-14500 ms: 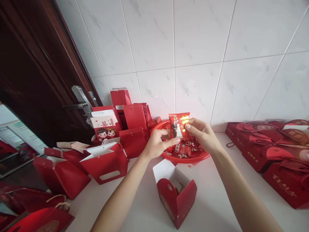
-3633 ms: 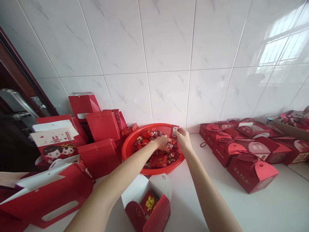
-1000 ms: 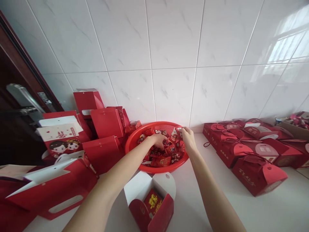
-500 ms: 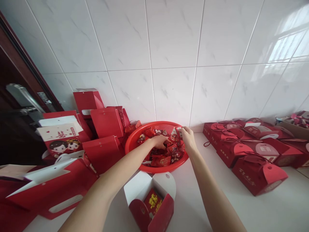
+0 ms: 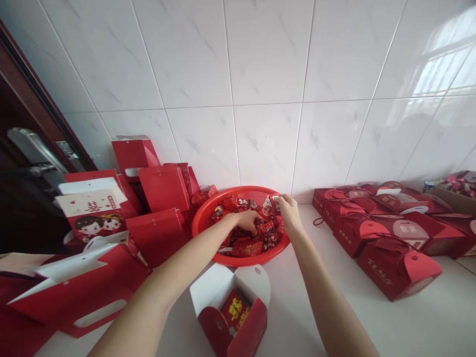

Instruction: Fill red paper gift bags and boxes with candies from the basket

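My left hand (image 5: 247, 221) reaches into a red plastic basket (image 5: 204, 218) filled with small wrapped candies (image 5: 247, 247). Its thumb and forefinger are spread over the candies, with nothing visibly held between them. At the basket's right rim, my right hand (image 5: 289, 208) is closed on a red packet (image 5: 273, 204) with a white patch. In front of the basket stands an open red gift box (image 5: 248, 333) with a white inside. A red packet with yellow lettering (image 5: 236, 310) lies in that box.
Open red paper boxes (image 5: 163, 188) crowd the left side, one showing two cartoon faces (image 5: 98, 224). Rows of closed dark red gift boxes (image 5: 386, 270) stand on the right. A tiled wall (image 5: 266, 144) rises behind, and a door handle (image 5: 33, 148) shows at far left.
My left hand has shifted slightly right among the candies, and its thumb and forefinger have spread apart. My right hand stays at the rim, still gripping the packet.
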`<state>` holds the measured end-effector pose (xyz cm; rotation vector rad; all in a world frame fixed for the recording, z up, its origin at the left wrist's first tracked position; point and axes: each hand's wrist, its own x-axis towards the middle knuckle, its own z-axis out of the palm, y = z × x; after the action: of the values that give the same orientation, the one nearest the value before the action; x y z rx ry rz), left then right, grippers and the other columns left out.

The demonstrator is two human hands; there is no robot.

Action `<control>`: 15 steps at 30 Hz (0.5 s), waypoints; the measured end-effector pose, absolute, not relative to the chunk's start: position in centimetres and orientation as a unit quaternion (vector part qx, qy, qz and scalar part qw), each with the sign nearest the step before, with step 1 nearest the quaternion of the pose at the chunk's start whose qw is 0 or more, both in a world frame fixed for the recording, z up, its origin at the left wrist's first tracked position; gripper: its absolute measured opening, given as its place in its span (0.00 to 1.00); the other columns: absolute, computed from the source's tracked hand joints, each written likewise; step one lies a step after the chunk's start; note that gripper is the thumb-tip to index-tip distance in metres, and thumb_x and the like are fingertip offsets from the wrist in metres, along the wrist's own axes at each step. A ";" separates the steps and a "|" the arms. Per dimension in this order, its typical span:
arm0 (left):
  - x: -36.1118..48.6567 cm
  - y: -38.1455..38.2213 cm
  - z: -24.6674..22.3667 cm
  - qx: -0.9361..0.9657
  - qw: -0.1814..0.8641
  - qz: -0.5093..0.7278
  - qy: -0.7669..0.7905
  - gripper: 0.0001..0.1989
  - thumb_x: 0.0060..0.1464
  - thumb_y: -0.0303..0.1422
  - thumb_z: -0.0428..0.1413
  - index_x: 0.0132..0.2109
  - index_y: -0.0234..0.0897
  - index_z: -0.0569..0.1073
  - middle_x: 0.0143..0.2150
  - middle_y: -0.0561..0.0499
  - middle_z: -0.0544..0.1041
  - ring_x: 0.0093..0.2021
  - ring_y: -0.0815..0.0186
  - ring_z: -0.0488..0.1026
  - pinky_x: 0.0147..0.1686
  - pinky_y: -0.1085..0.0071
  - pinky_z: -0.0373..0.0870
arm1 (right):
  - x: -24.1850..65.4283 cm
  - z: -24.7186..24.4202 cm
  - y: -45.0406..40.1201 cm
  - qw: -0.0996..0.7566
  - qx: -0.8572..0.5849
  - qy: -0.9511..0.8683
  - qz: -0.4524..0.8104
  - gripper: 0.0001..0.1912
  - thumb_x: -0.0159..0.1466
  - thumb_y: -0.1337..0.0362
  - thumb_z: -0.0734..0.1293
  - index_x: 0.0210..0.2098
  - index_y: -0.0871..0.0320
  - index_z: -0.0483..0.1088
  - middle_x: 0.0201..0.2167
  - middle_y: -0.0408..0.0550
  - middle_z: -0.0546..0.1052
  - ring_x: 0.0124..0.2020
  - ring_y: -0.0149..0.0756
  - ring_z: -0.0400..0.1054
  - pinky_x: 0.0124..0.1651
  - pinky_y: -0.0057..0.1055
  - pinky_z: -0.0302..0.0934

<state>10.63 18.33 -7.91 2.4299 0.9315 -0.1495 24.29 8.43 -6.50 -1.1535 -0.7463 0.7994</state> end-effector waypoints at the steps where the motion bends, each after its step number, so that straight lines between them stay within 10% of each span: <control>1: 10.6 18.4 -8.0 0.901 0.264 -0.054 0.340 0.13 0.35 0.25 0.65 0.33 0.40 0.81 0.34 0.55 0.81 0.42 0.57 0.78 0.43 0.69 0.74 | 24.3 -6.5 8.4 0.701 -0.517 -0.335 0.359 0.10 0.47 0.58 0.66 0.27 0.57 0.71 0.19 0.39 0.70 0.22 0.32 0.61 0.27 0.30 0.57; 15: 10.0 19.4 -6.4 0.893 0.312 0.019 0.324 0.20 0.36 0.22 0.61 0.41 0.36 0.79 0.38 0.53 0.81 0.41 0.58 0.78 0.38 0.70 0.73 | 24.3 -6.5 8.6 0.705 -0.512 -0.332 0.362 0.09 0.47 0.59 0.65 0.26 0.57 0.70 0.19 0.39 0.70 0.22 0.32 0.62 0.26 0.30 0.58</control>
<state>10.00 19.35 -6.38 2.3557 0.8550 0.0494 24.31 8.57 -6.53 -1.1380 -0.7379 0.8052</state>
